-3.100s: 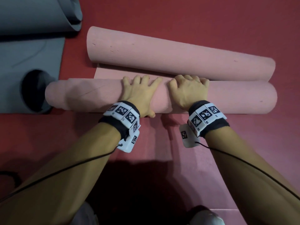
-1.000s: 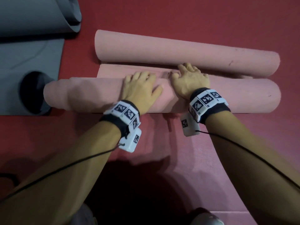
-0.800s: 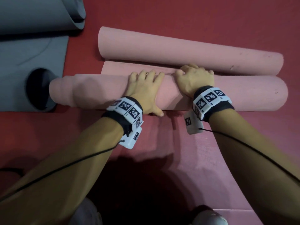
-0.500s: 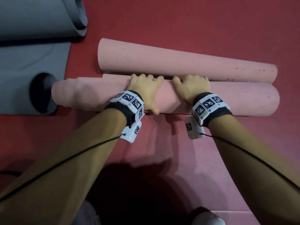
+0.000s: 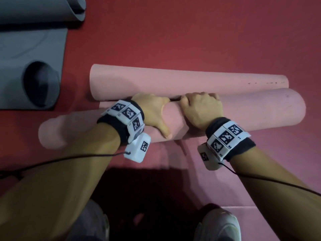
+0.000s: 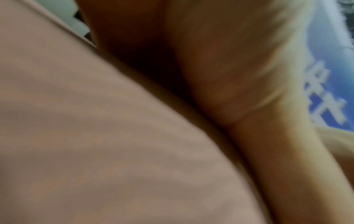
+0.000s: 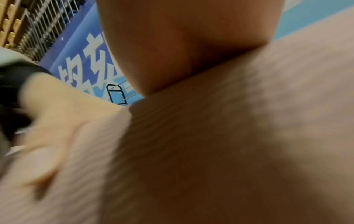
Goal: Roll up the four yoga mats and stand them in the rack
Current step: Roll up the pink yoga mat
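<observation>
A pink yoga mat lies across the red floor, wound into two rolls. The near roll [image 5: 260,110] lies against the far roll [image 5: 173,80], and the mat's flat part [image 5: 173,162] stretches toward me. My left hand [image 5: 151,108] grips the near roll's middle, thumb spread down its near side, fingers hidden over the top. My right hand [image 5: 199,108] holds it just to the right, fingers curled into the seam between the rolls. Both wrist views are blurred, showing palm [image 6: 229,60] and palm [image 7: 182,37] pressed on ribbed pink mat [image 7: 229,136].
A rolled grey mat [image 5: 40,7] lies at the far left. Below it is another grey mat [image 5: 31,40], its open roll end [image 5: 40,86] facing me. My shoe [image 5: 220,223] is at the bottom. A black wire frame [image 7: 116,95] stands before a blue banner.
The near roll has moved forward over the flat strip until it meets the far roll. My fingers, earlier spread on top, now curl over its far side.
</observation>
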